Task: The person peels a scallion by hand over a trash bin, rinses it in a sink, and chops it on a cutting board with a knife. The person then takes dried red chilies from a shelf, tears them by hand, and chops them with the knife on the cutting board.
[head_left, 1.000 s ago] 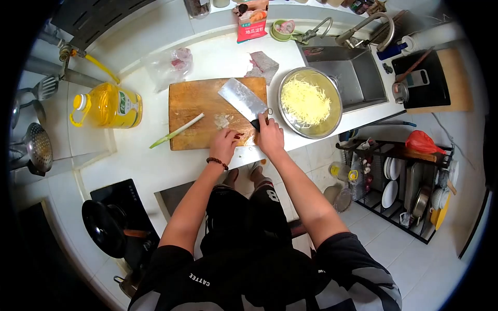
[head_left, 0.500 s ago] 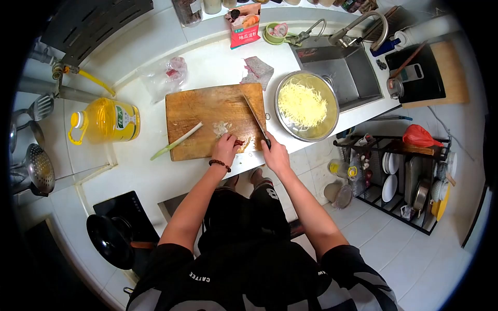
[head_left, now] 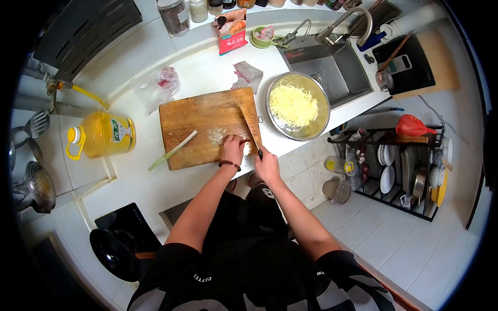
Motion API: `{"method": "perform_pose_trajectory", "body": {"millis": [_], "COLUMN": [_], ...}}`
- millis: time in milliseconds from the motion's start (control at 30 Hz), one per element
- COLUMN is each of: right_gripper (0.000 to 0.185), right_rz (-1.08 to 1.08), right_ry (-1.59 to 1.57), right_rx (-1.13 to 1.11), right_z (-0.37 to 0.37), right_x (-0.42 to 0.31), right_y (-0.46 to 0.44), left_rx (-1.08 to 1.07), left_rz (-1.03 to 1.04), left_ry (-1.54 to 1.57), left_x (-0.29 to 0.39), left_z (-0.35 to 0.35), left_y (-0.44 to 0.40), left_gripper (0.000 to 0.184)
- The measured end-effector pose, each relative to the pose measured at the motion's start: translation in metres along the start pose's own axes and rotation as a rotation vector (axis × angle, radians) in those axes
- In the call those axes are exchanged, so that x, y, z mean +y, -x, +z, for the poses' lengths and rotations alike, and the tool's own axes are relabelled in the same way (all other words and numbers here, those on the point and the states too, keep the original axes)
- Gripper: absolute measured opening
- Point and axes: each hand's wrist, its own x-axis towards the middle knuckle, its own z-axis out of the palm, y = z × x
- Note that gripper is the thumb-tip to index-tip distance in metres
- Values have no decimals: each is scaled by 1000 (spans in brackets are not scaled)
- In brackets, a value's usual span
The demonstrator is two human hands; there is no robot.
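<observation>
A wooden cutting board [head_left: 189, 111] lies on the white counter. My right hand [head_left: 267, 166] is wrapped around the black handle of a kitchen knife [head_left: 249, 123], its blade slanting over the board's right part. Beside the blade, the bent fingers of my left hand [head_left: 233, 150] press on dark red pieces that look like dried chili [head_left: 244, 141], mostly covered by the fingers. Chopped garlic [head_left: 216, 136] sits in a small pile left of that hand. A length of scallion [head_left: 175, 149] rests diagonally across the board's left edge.
A metal bowl [head_left: 326, 115] of pale yellow shreds stands right of the board, near the sink [head_left: 340, 70]. Behind the board lie a plastic bag [head_left: 158, 88] and a grey cloth-like piece [head_left: 248, 75]. An oil jug [head_left: 104, 136] stands left; a black pan [head_left: 111, 254] sits lower left.
The camera view has shifted slightly. The knife has moved closer to my left hand, its blade now beside the fingertips and standing steeper. Both hands keep their grip.
</observation>
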Motion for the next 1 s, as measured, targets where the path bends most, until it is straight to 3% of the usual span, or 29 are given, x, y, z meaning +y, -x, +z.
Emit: {"method": "perform_pose_trajectory", "body": {"millis": [200, 267, 500, 800, 1000], "right_gripper": [49, 48, 39, 37, 37], "right_rz": [27, -9, 65, 37, 25], "right_ry": [-19, -28, -23, 46, 83], "right_rx": [-20, -50, 7, -19, -28], "right_z": [-2, -1, 10, 7, 16], "right_x": [9, 9, 9, 3, 9], "right_y": [-5, -5, -16, 33, 18], "left_rx": [-113, -120, -192, -222, -226], "left_rz": [-42, 122, 180, 103, 133], "left_ry": [-99, -162, -119, -165, -150], "left_x": [25, 23, 5, 14, 3], "left_z": [-13, -19, -5, -4, 2], "left_y": [-5, -6, -16, -22, -21], "left_gripper": [19, 19, 11, 22, 24]}}
